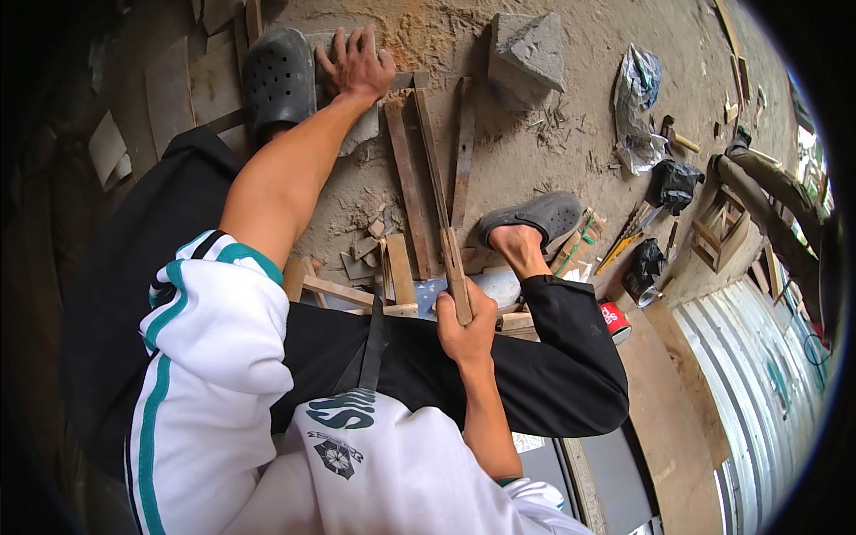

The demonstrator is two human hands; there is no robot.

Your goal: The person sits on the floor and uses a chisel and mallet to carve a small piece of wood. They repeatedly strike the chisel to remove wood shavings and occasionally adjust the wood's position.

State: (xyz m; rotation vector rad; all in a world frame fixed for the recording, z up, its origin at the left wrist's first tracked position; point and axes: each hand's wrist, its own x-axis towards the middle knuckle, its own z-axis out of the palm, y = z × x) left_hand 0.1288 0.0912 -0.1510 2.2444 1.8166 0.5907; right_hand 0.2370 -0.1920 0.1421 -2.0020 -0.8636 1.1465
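Note:
My left hand (358,64) lies with its fingers spread on a pale grey slab (360,134), next to the dark clog (279,76) on my left foot. My right hand (467,319) is closed round the wooden grip of a long, thin hammer-like tool (434,169). Its narrow dark shaft points away from me, and a short crosswise head sits at the far end, close to my left wrist. I cannot make out whether that head touches the slab. Two wooden strips (407,187) (464,147) lie on the ground either side of the shaft.
A rough grey stone block (526,58) stands ahead. Wood offcuts (401,270) lie before my lap, boards (169,98) at far left. To the right are plastic bags (638,102), a hammer (682,138), a yellow-edged saw (620,250), a red can (614,321) and another person's legs (771,192).

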